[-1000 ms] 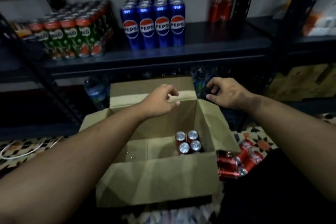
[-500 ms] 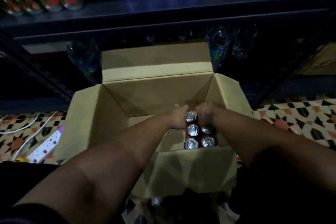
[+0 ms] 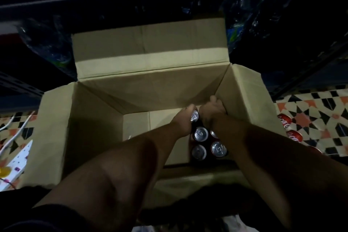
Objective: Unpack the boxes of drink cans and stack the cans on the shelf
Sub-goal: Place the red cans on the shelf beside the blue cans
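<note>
1. The cans [image 3: 206, 140] sit in a tight cluster at the bottom right corner of the open cardboard box [image 3: 150, 88], silver tops up.
2. Left hand [image 3: 183, 121] is pressed against the cluster's left side, fingers curled round its far can; whether it truly has a hold, I cannot tell.
3. Right hand [image 3: 211, 111] reaches over the cluster's far right end, fingers hidden against the box wall, so its grip is unclear.
4. Risk, I'd judge: lifting several together, one slips loose and drops.
5. Outside the box, right of it, loose red cans [image 3: 288, 128] lie on the patterned floor [image 3: 320, 115]; a knock could roll them.
</note>
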